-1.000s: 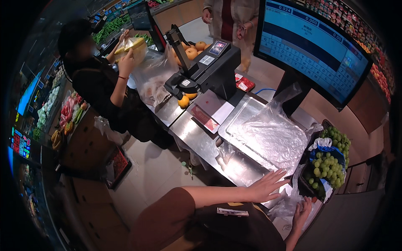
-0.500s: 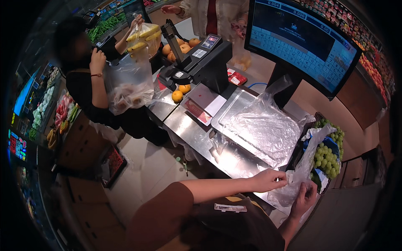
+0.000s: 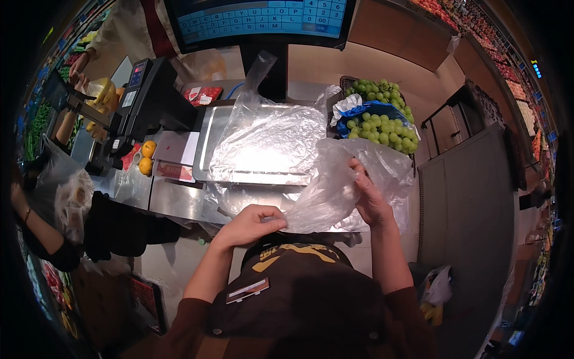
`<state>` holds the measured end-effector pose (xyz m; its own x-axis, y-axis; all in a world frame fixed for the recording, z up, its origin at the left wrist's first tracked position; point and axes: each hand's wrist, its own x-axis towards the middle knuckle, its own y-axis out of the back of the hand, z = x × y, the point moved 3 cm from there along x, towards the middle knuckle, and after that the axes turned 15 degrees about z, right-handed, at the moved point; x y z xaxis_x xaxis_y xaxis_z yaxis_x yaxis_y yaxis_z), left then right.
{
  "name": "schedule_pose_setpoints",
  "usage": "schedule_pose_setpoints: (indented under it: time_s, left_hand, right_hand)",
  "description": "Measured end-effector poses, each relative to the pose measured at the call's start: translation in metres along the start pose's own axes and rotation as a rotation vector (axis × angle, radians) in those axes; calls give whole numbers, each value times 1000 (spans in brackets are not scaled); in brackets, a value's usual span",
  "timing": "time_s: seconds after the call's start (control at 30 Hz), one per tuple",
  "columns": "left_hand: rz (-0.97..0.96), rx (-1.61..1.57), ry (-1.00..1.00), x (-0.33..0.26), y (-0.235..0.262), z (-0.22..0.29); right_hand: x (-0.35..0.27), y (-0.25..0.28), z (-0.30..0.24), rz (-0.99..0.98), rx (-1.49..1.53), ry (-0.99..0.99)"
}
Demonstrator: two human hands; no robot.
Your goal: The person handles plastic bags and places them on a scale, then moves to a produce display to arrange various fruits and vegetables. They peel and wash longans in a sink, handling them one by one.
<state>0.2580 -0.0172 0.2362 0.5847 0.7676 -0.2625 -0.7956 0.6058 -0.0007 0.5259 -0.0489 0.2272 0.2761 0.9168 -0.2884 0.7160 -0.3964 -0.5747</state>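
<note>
A crumpled, translucent plastic bag [image 3: 323, 194] hung spread between a person's two bare hands, over the front edge of a metal counter [image 3: 173, 200]. Thin film like this, by my judgement, called for a light pinch at its edges, the layers rubbed apart by the fingertips and the hands drawn evenly outward, since a hard tug could have torn it. The left hand [image 3: 251, 225] pinched the bag's lower left corner between thumb and bent forefinger, its back turned up and its wrist angled inward. The right hand [image 3: 373, 200] sat higher, its fingertips closed on the film near the upper middle, the forearm rising almost straight from the lower edge. Both elbows stayed low, near the apron. Just beyond the bag's right side lay green grapes [image 3: 382, 128] (whether film and fruit touched, I could not tell). Behind lay a metal tray [image 3: 208, 131] covered by more clear film [image 3: 263, 140], and farther back a touchscreen [image 3: 257, 25].
</note>
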Motion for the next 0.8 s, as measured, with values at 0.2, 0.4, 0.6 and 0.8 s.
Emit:
schedule_pose_setpoints:
  time_s: [0.2, 0.4, 0.6, 0.8]
  left_hand:
    - [-26, -1180, 12, 7, 12, -25]
    - [-31, -1393, -125, 17, 22, -30]
    - [-106, -1449, -568, -10, 85, -7]
    - [70, -1436, -91, 15, 19, 6]
  right_hand:
    - [16, -32, 29, -121, -252, -97]
    - [-2, -72, 59, -367, -149, -348]
    - [3, -38, -8, -187, -76, -129]
    - [-5, -32, -21, -16, 101, 129]
